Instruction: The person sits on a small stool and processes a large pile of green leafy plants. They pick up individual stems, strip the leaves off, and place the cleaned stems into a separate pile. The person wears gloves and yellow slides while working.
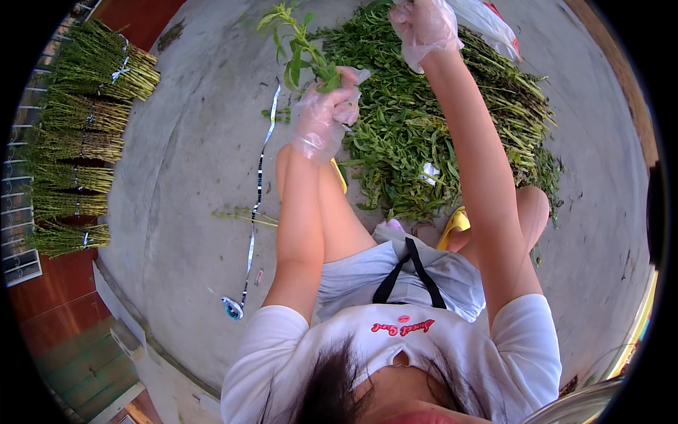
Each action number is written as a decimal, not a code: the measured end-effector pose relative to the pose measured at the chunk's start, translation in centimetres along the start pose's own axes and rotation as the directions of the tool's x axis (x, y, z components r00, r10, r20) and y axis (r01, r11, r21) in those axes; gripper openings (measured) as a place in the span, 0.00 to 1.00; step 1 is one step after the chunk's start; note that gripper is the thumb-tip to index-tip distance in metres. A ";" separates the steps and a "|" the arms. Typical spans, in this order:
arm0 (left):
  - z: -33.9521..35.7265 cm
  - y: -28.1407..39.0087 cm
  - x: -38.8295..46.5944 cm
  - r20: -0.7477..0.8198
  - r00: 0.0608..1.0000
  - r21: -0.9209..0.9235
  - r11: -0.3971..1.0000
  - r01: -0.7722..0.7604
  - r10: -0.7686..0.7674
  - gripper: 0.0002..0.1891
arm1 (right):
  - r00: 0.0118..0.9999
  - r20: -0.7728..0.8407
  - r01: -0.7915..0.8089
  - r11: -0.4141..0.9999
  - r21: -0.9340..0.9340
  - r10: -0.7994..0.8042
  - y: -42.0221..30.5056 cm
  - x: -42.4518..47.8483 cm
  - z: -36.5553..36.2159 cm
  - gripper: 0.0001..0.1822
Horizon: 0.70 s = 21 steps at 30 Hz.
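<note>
My left hand, in a clear plastic disposable glove, is closed around a leafy green sprig whose tip points up and left. My right hand, gloved the same way, is at the top edge of the view above the far part of a heap of cut leafy stems. Its fingers look curled and are partly cut off by the frame, so whether it holds anything is unclear. The heap lies on the concrete floor before me, leaves to the left and bare stalk ends to the right.
Several tied plant bundles stand in a row at the far left. A long printed ribbon runs along the floor to its roll. Loose stems lie near my left leg. A white plastic bag is behind the heap; a white scrap rests on it.
</note>
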<state>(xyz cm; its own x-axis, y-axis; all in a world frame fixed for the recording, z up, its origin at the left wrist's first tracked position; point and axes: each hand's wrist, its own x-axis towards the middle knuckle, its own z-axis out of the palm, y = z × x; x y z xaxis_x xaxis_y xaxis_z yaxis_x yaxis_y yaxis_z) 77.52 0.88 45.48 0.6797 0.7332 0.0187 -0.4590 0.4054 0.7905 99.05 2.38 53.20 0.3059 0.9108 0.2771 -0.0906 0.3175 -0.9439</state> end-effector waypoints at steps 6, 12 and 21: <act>-1.8 0.7 -1.5 -0.061 0.998 0.037 0.999 0.009 -0.007 0.12 | 0.742 0.482 0.634 0.256 -0.730 -0.465 -5.3 -1.7 4.8 0.17; -1.7 0.3 -0.4 0.000 1.000 -0.013 1.000 0.016 -0.016 0.11 | 0.401 0.876 0.916 0.095 -0.390 -0.269 -6.3 -1.2 7.3 0.20; -1.8 0.4 -0.8 -0.017 0.999 -0.020 0.999 0.033 -0.033 0.11 | 0.562 0.823 0.820 -0.184 -0.542 0.080 -6.9 -1.3 7.8 0.08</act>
<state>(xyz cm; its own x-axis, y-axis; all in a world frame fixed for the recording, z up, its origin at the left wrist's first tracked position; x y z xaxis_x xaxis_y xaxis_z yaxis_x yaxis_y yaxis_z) 75.79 1.48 44.73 0.6851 0.7283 -0.0178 -0.4480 0.4404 0.7780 91.85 1.13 60.74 -0.6154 0.7545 0.2281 0.7813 0.5454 0.3035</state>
